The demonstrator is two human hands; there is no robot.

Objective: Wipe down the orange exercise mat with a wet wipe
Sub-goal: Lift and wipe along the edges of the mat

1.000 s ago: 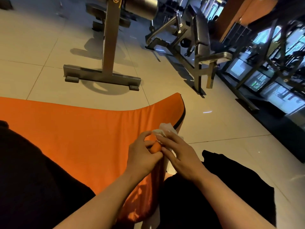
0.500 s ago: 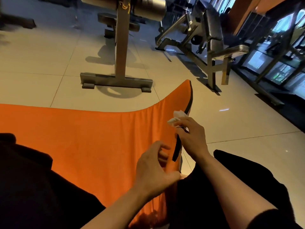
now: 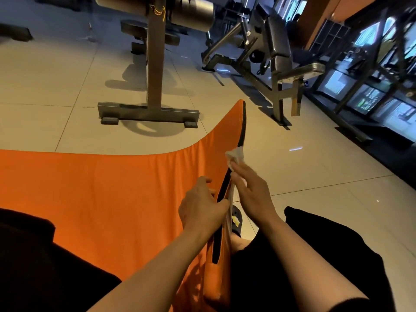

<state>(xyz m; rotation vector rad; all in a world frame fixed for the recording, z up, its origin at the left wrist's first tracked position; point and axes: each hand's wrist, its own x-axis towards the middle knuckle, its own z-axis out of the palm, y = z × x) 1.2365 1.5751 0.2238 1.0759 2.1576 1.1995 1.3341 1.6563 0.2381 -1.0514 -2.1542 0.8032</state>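
The orange exercise mat (image 3: pixel 108 199) lies across my lap, its right end lifted so the black underside edge shows as a thin dark strip. My left hand (image 3: pixel 200 208) grips that raised edge, thumb on the black side. A crumpled white wet wipe (image 3: pixel 235 155) sticks out past the fingertips of my right hand (image 3: pixel 252 192), which presses it against the black side of the edge just beyond my left hand. The part of the wipe under the fingers is hidden.
A metal rack base (image 3: pixel 148 114) stands on the tiled floor beyond the mat. A weight bench (image 3: pixel 279 64) is at the back right, with dark machines and windows (image 3: pixel 364 95) along the right. My black-clad legs and a dark slipper (image 3: pixel 236 219) are below.
My left hand moved from hovering beside the mat to gripping its raised edge. The mat's right end stands more upright, and my right hand stays at the edge with the wipe.
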